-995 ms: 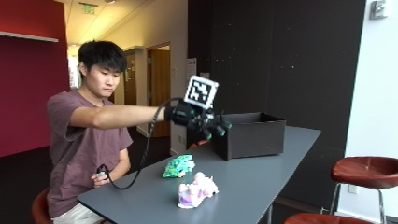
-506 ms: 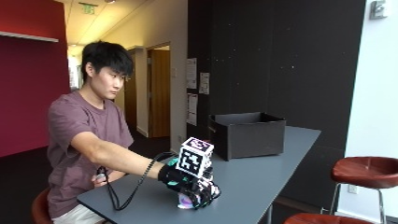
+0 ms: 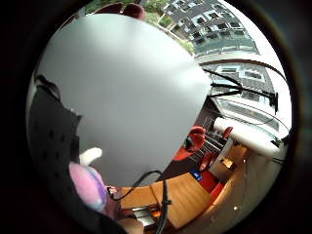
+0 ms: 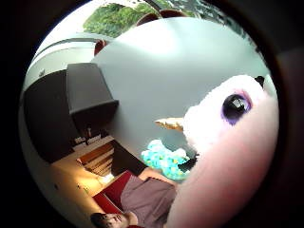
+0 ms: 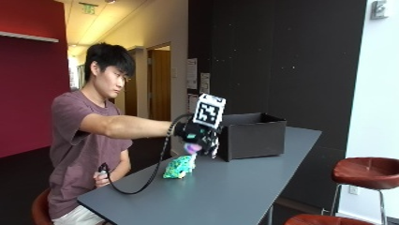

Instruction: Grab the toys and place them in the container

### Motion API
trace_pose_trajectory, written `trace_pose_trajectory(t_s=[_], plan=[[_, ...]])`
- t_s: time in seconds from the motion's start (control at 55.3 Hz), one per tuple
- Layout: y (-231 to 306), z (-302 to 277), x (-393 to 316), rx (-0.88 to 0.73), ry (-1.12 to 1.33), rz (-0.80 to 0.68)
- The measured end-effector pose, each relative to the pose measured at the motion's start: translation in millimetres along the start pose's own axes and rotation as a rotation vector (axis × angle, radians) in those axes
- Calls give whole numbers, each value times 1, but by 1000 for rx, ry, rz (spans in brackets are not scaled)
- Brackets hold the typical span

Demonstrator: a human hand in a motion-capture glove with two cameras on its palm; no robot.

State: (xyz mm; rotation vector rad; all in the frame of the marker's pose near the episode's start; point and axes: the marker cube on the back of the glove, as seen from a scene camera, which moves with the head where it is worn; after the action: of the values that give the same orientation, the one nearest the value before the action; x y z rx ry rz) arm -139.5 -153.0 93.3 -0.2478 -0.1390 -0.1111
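Pink-and-white plush unicorn (image 4: pixel 223 142) is riding in the gloved right hand (image 5: pixel 198 136), fingers curled around it, above the grey table (image 5: pixel 262 187); carrying it fully over the black box container (image 5: pixel 251 136) before releasing seems wise.

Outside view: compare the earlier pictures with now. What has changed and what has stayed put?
The gloved right hand, down at the pink-and-white plush unicorn half a second ago, now holds it lifted above the grey table, nearer the black box container. The green plush toy and the container stayed put.
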Motion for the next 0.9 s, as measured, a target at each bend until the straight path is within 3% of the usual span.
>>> trace_pose_trajectory(t_s=[0.108,0.307,0.416,0.741,0.85,0.904], plan=[[16,-57,-45,65,0,-47],[47,-156,-138,196,173,-259],[57,-185,-208,226,133,-267],[45,-213,-405,333,243,-476],[19,-207,-381,346,421,-493],[14,-200,-406,335,297,-496]])
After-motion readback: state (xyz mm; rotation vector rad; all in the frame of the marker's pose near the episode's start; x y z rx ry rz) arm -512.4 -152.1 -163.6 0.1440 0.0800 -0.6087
